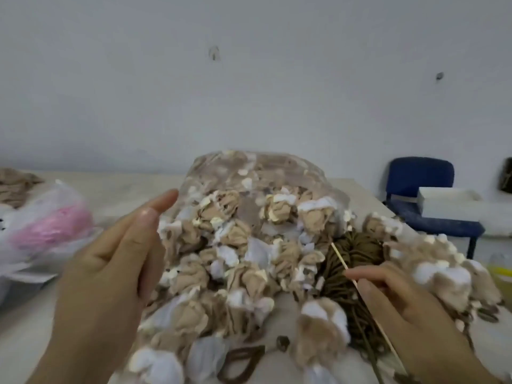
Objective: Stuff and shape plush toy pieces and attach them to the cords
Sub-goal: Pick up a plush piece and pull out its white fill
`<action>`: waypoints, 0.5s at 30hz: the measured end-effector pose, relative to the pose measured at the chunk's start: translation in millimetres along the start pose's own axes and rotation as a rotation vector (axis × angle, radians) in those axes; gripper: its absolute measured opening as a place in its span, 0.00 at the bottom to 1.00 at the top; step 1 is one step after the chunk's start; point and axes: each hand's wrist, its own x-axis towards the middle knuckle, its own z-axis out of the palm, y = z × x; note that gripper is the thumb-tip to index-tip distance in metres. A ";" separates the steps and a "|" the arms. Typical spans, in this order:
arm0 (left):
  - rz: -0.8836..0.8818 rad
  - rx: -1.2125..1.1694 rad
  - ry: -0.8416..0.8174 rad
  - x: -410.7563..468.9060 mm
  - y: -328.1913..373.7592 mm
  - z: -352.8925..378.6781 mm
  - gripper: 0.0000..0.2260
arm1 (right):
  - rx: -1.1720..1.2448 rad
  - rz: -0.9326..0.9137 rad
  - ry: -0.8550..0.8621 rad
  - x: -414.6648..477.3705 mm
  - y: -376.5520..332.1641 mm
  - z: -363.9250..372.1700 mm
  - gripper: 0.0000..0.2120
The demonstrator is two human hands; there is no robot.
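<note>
Right hand (pixel 410 309) grip pinches a stick (pixel 360 289), left hand (pixel 110 273) open, above cluttered table (pixel 116 195) by white wall (pixel 249 79).

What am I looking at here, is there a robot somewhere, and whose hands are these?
There is no robot. This is one picture from a wide-angle camera worn on a person's head, looking forward and down, so the hands are that person's own.

The left hand is raised, open and empty. The right hand pinches a thin wooden stick in its grip.

On the pale table lies a heap of tan and white plush pieces, spilling from a clear plastic bag. Beside the heap, near the stick, is a bundle of dark brown cords. On the left sits another plastic bag with something pink inside. Behind, on the right, a blue chair stands by the white wall. The picture is somewhat blurred, so finer details are unclear.
</note>
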 end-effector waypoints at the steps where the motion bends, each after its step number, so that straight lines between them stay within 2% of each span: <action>1: 0.015 0.104 -0.058 -32.0 8.7 12.4 0.23 | 0.076 -0.012 0.024 -9.7 -4.5 8.3 0.10; 2: -0.013 0.188 -0.102 -43.6 5.9 27.9 0.18 | 0.083 0.001 0.067 -0.2 -8.7 10.2 0.10; 4: -0.109 0.214 -0.089 -72.6 -3.3 37.7 0.11 | 0.031 0.013 0.131 -12.0 -6.8 8.9 0.08; 7: -0.362 0.175 -0.089 -100.3 -20.1 40.0 0.10 | -0.019 0.055 0.129 -42.2 2.3 7.5 0.09; 8: -0.396 0.193 -0.111 -109.4 -22.6 43.1 0.10 | -0.036 0.053 0.126 -46.5 0.4 5.5 0.09; 13: -0.420 0.300 -0.364 -144.0 -48.3 65.1 0.17 | -0.136 0.126 0.025 -54.2 15.4 16.4 0.05; 15: -0.447 0.326 -0.439 -151.4 -59.3 85.1 0.14 | -0.146 0.197 -0.025 -44.5 27.2 26.5 0.06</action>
